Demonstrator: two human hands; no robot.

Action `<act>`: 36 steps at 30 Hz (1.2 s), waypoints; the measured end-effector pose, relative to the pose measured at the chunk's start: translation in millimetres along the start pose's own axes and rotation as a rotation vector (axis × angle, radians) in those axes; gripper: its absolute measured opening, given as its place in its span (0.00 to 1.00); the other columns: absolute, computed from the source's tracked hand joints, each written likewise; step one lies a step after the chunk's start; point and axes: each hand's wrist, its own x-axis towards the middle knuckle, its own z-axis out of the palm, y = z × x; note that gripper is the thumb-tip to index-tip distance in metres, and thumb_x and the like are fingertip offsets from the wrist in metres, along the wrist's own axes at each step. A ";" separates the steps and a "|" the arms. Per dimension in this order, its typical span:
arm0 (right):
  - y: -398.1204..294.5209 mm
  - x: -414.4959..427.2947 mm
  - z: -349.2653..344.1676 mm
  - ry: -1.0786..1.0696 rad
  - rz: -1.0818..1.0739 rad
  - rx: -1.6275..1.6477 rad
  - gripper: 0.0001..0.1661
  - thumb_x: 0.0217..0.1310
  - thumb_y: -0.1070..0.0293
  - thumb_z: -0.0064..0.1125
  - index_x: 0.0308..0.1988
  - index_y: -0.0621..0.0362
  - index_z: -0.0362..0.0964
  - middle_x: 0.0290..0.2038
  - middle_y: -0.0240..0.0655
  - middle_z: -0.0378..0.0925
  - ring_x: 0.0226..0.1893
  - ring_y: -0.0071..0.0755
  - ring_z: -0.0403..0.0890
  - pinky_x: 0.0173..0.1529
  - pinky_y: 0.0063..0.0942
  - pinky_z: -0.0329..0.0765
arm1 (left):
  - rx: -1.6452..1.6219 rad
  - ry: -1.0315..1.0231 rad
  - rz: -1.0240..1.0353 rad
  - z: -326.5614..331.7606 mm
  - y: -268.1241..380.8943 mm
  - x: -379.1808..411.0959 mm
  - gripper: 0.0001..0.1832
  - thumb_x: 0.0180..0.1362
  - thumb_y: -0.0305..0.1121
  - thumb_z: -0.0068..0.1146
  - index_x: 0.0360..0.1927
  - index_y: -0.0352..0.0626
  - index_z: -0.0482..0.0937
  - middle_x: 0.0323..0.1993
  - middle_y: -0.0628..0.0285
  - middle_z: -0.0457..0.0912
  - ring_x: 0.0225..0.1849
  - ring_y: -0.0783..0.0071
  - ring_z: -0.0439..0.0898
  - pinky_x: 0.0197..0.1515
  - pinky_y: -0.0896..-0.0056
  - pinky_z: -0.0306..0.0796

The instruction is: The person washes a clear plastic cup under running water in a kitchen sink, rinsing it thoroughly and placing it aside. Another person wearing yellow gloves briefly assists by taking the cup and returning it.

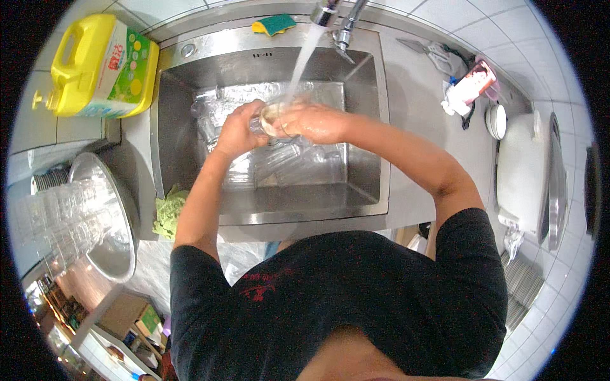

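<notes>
My left hand (237, 129) grips a clear drinking glass (257, 125) over the sink (295, 204), fingers and thumb around its side. The fingers of my right hand (320, 122) are at the mouth of this glass and seem to reach inside. They are blurred, and something pale shows by them; I cannot tell if it is a cloth. Water (305, 53) runs from the tap (326, 14) down onto the glass and the right hand. Below both hands, several clear glasses (281, 159) lie on their sides in the steel basin.
A yellow detergent jug (102, 66) stands left of the sink. Behind the basin lies a green-and-yellow sponge (274, 25). A green cloth (170, 213) hangs at the front left corner. Stacked glasses fill a metal bowl (125, 238). Scissors (436, 55) and a small white bowl (496, 122) are right.
</notes>
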 end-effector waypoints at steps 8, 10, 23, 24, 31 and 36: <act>-8.8 -21.3 -36.4 0.422 0.544 0.951 0.39 0.51 0.60 0.63 0.58 0.57 0.52 0.48 0.41 0.69 0.49 0.33 0.71 0.47 0.34 0.73 | 0.082 0.328 -0.040 22.6 15.0 -1.4 0.41 0.31 0.33 0.72 0.54 0.36 0.68 0.47 0.51 0.76 0.50 0.58 0.76 0.52 0.65 0.69; -2.7 -11.0 -26.4 0.523 0.696 0.783 0.58 0.38 0.53 0.74 0.61 0.64 0.46 0.50 0.45 0.68 0.48 0.40 0.73 0.47 0.35 0.76 | 0.250 0.322 0.116 15.5 28.1 3.1 0.41 0.30 0.35 0.73 0.53 0.38 0.69 0.44 0.51 0.77 0.47 0.56 0.76 0.48 0.63 0.70; 4.7 -62.1 18.7 -0.122 0.782 -0.021 0.40 0.46 0.50 0.66 0.57 0.55 0.64 0.48 0.45 0.75 0.49 0.47 0.76 0.51 0.38 0.71 | 0.190 -0.502 -0.080 46.5 -22.4 -10.6 0.44 0.34 0.40 0.74 0.56 0.30 0.66 0.54 0.43 0.71 0.55 0.55 0.72 0.56 0.62 0.66; -5.3 -64.8 8.5 -0.141 0.794 0.001 0.39 0.46 0.51 0.65 0.57 0.56 0.65 0.48 0.44 0.75 0.49 0.47 0.76 0.51 0.38 0.71 | 0.136 -0.556 -0.106 54.1 -30.3 -10.1 0.45 0.34 0.41 0.74 0.56 0.29 0.66 0.55 0.43 0.70 0.56 0.55 0.72 0.56 0.62 0.66; -16.0 -79.0 -9.4 -0.022 0.776 -0.103 0.35 0.49 0.50 0.63 0.54 0.55 0.68 0.47 0.45 0.76 0.47 0.47 0.76 0.50 0.39 0.72 | 0.192 -0.551 -0.055 74.6 -38.1 -20.7 0.49 0.34 0.39 0.73 0.60 0.34 0.60 0.53 0.44 0.72 0.55 0.52 0.72 0.57 0.62 0.66; -88.1 -83.5 -36.9 0.014 0.780 -0.025 0.26 0.56 0.55 0.57 0.53 0.52 0.68 0.49 0.43 0.74 0.46 0.43 0.77 0.50 0.34 0.73 | 0.200 -0.513 0.035 53.4 -22.2 -16.3 0.45 0.37 0.42 0.71 0.60 0.38 0.63 0.53 0.42 0.72 0.56 0.51 0.71 0.58 0.61 0.65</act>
